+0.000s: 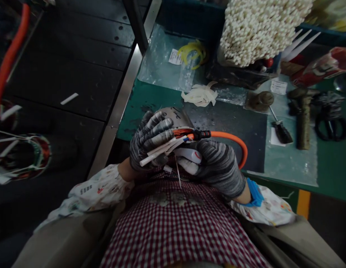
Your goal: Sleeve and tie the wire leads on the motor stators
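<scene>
My left hand (pixel 154 139), in a striped grey glove, curls round the near left side of a metal motor stator (pixel 175 116) with dark handwriting on it. Copper windings (pixel 181 132) show at its near end. White sleeved leads (pixel 158 150) run out under my left fingers. A thick orange cable (pixel 231 136) joins the windings through a black section and loops down behind my right hand (pixel 219 163). That hand, gloved alike, is closed on a smooth white tool (pixel 189 154) with a red mark, just below the leads. A thin white cord (pixel 178 173) hangs between the hands.
On the green bench (pixel 335 167) lie cut white strips (pixel 200 95), yellow rings (pixel 193 54), a hammer (pixel 303 119), scissors (pixel 331 124) and a small brush (pixel 281 130). A bin of white sleeves (pixel 262 29) stands behind. Another wound stator (pixel 30 158) is at the left.
</scene>
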Demonstrator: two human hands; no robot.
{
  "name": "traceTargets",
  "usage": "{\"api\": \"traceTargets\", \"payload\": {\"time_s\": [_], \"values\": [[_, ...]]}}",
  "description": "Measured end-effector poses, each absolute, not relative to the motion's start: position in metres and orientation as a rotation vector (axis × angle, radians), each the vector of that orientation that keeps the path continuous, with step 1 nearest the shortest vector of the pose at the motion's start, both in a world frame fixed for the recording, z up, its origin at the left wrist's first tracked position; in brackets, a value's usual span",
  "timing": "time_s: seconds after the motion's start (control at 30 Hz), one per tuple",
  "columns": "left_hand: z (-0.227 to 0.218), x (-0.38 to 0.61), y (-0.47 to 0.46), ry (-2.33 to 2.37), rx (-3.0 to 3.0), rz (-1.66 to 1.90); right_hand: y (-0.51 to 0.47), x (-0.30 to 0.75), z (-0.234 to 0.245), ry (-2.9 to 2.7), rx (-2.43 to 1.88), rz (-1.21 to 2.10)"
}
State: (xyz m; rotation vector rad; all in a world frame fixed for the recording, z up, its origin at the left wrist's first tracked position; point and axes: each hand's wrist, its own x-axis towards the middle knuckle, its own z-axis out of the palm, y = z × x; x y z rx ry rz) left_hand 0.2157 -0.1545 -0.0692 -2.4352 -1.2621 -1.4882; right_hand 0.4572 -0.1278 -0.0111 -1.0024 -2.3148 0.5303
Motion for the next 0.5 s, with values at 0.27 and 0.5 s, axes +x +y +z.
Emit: {"api": "traceTargets", "payload": {"time_s": [0.27,0.5], "values": [[-0.066,0.216,-0.154,-1.244,-2.481,-1.495,-0.128,0.459,-0.014,-2.315,-0.963,0.578],[-0.079,0.212,-0.151,-1.179,-2.493,-1.563,-0.13,0.46,-0.013,-2.325,-0.987,0.57]]}}
